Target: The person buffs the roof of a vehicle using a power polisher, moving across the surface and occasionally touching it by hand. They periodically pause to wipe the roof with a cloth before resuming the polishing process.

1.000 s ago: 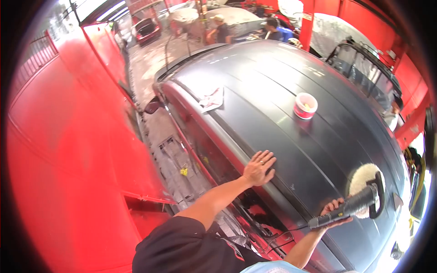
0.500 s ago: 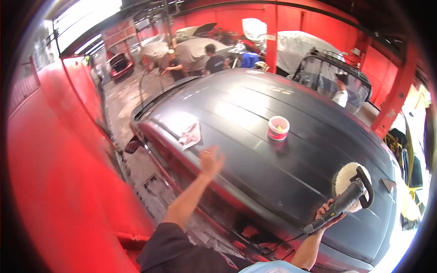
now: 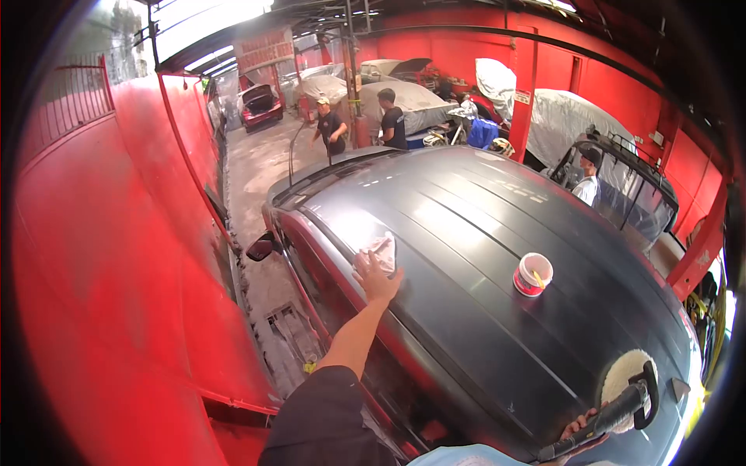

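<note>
My left hand (image 3: 378, 278) reaches out over the near edge of the dark car roof (image 3: 458, 342), its fingers spread at a crumpled pale pink cloth (image 3: 384, 250). The fingers cover part of the cloth, and whether they touch it is hard to tell. Low on the right, my right hand (image 3: 579, 424) is wrapped around the body of a black polisher (image 3: 618, 413). Its round, fluffy white pad (image 3: 624, 374) is tilted up on edge at the rear of the roof. A small white and red tub (image 3: 532, 274) with a yellow object inside stands on the roof between my hands.
A red wall (image 3: 116, 256) runs along the left, beside a narrow strip of floor. Two people (image 3: 395, 120) stand beyond the car's front, and another person (image 3: 588, 179) is on the far side. Covered vehicles (image 3: 579, 128) and a red pillar (image 3: 525, 93) are behind.
My left hand has moved forward to the cloth. The view has turned left, so the roof and tub appear further right. My right hand still grips the polisher.
</note>
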`<state>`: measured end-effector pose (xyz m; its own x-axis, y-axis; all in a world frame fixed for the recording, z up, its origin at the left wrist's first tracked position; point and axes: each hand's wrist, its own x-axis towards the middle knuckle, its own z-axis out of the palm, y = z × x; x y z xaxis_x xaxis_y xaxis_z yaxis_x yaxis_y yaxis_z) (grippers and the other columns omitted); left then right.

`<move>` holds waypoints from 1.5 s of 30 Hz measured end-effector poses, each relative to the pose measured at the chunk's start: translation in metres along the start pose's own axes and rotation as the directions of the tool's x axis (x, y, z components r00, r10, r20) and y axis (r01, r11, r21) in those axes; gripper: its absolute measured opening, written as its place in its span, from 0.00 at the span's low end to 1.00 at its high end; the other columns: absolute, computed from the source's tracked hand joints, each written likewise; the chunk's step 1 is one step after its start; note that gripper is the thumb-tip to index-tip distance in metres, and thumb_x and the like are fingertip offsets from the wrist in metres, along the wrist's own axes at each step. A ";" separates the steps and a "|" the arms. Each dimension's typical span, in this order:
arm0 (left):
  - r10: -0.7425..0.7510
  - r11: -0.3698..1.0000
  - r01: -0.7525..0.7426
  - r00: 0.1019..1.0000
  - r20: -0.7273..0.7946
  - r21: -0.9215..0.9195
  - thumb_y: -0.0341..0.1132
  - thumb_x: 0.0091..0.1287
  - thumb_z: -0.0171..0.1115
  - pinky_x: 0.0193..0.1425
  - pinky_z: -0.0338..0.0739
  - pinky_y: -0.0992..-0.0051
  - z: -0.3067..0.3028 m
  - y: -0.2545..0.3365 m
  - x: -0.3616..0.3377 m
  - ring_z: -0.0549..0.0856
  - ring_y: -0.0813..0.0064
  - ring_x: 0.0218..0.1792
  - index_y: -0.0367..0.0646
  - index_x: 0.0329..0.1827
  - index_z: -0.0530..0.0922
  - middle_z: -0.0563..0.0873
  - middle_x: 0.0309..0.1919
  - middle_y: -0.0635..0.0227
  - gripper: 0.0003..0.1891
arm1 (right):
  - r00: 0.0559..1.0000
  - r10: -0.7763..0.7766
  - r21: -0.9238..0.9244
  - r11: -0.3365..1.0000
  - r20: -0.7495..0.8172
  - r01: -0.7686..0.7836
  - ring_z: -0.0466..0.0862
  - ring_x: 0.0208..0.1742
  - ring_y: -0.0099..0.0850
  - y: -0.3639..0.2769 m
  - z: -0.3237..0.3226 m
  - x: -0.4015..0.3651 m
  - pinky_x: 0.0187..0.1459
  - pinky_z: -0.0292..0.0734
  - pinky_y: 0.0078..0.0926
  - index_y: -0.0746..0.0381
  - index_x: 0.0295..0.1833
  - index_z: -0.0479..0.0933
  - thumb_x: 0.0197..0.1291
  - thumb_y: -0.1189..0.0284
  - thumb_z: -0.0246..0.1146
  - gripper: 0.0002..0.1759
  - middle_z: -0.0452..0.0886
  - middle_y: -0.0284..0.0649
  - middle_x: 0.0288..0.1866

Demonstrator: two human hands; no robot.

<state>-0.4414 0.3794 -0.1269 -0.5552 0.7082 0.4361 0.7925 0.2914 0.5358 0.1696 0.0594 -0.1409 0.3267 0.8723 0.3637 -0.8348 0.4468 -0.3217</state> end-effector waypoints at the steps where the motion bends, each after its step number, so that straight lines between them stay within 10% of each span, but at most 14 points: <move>1: -0.008 1.000 0.008 1.000 -0.010 -0.003 0.65 0.59 0.66 0.81 0.43 0.40 -0.007 0.004 -0.001 0.47 0.44 0.82 0.38 0.82 0.54 0.50 0.81 0.45 0.56 | 0.999 0.015 -0.008 1.000 0.045 -0.014 0.80 0.41 0.38 -0.002 -0.003 0.001 0.37 0.84 0.33 0.48 0.85 0.43 0.69 0.47 0.59 0.47 0.73 0.49 0.64; 5: 0.415 0.905 -0.424 0.896 0.159 0.032 0.64 0.70 0.53 0.83 0.37 0.43 0.013 0.013 -0.056 0.45 0.42 0.82 0.36 0.80 0.57 0.48 0.81 0.41 0.46 | 0.997 0.025 0.009 1.000 0.067 -0.026 0.80 0.41 0.38 -0.007 -0.022 0.002 0.41 0.85 0.36 0.44 0.85 0.45 0.69 0.47 0.59 0.46 0.75 0.47 0.63; 9: 0.593 0.789 -0.585 0.646 0.481 -0.187 0.66 0.71 0.49 0.83 0.38 0.46 -0.054 0.076 -0.194 0.50 0.45 0.82 0.40 0.80 0.60 0.55 0.80 0.44 0.45 | 0.999 0.018 0.051 0.999 0.042 -0.020 0.80 0.41 0.38 -0.002 -0.012 0.002 0.41 0.83 0.35 0.43 0.85 0.46 0.69 0.46 0.60 0.46 0.76 0.46 0.63; 11: 0.682 0.729 -0.627 0.623 0.384 -0.276 0.62 0.71 0.52 0.83 0.45 0.48 -0.076 0.097 -0.245 0.57 0.50 0.81 0.42 0.77 0.65 0.63 0.78 0.49 0.40 | 0.992 0.078 -0.010 0.997 0.098 -0.078 0.81 0.42 0.38 -0.007 -0.017 0.006 0.40 0.83 0.34 0.43 0.85 0.46 0.68 0.45 0.61 0.47 0.75 0.46 0.64; 19: 0.654 0.726 -0.574 0.746 0.123 -0.379 0.44 0.69 0.60 0.80 0.61 0.56 -0.066 0.087 -0.252 0.74 0.57 0.72 0.41 0.63 0.80 0.80 0.66 0.57 0.23 | 0.998 0.051 0.027 0.998 0.037 -0.052 0.80 0.40 0.37 -0.003 -0.016 0.009 0.38 0.81 0.33 0.44 0.84 0.48 0.67 0.45 0.62 0.47 0.76 0.46 0.62; 24: 0.669 0.708 -0.575 0.733 0.126 -0.409 0.40 0.68 0.61 0.79 0.62 0.56 -0.068 0.091 -0.251 0.75 0.56 0.70 0.41 0.61 0.81 0.82 0.64 0.56 0.21 | 0.980 0.076 0.170 0.984 -0.185 -0.044 0.77 0.38 0.35 0.003 -0.034 0.001 0.36 0.77 0.33 0.45 0.84 0.51 0.66 0.44 0.63 0.47 0.76 0.45 0.57; 37: 0.635 0.749 -0.566 0.761 0.131 -0.345 0.38 0.66 0.60 0.77 0.63 0.54 -0.065 0.094 -0.254 0.77 0.54 0.68 0.44 0.60 0.80 0.82 0.62 0.56 0.20 | 0.992 0.040 0.132 0.991 -0.119 -0.025 0.76 0.39 0.34 0.012 0.007 -0.004 0.36 0.75 0.32 0.43 0.84 0.49 0.63 0.45 0.67 0.50 0.76 0.43 0.55; 40: 0.659 0.745 -0.607 0.733 0.166 -0.277 0.36 0.63 0.61 0.73 0.68 0.55 -0.075 0.101 -0.254 0.79 0.53 0.64 0.45 0.57 0.81 0.84 0.58 0.56 0.19 | 0.958 0.277 0.258 0.923 0.069 -0.286 0.71 0.35 0.30 0.006 0.004 -0.003 0.30 0.64 0.31 0.61 0.65 0.72 0.49 0.31 0.63 0.50 0.75 0.36 0.46; 43: 0.700 0.704 -0.650 0.702 0.130 -0.286 0.33 0.62 0.61 0.71 0.69 0.55 -0.065 0.097 -0.258 0.79 0.52 0.64 0.44 0.55 0.82 0.84 0.58 0.56 0.17 | 0.866 0.138 0.044 0.990 -0.480 -0.133 0.73 0.24 0.32 0.002 0.026 -0.008 0.24 0.68 0.31 0.70 0.56 0.76 0.53 0.29 0.53 0.51 0.75 0.41 0.27; 45: 0.714 0.691 -0.659 0.687 0.137 -0.296 0.34 0.65 0.60 0.73 0.68 0.55 -0.053 0.093 -0.256 0.77 0.51 0.66 0.41 0.56 0.82 0.83 0.60 0.54 0.17 | 0.850 0.078 -0.069 0.989 -0.521 -0.133 0.71 0.30 0.29 0.006 0.039 -0.012 0.29 0.68 0.25 0.72 0.58 0.75 0.45 0.26 0.61 0.57 0.72 0.37 0.32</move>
<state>-0.2390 0.1911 -0.1509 0.2188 0.7822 0.5833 0.8390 -0.4560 0.2968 0.1437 0.0437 -0.1127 0.4433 0.8799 -0.1710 -0.8382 0.3394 -0.4268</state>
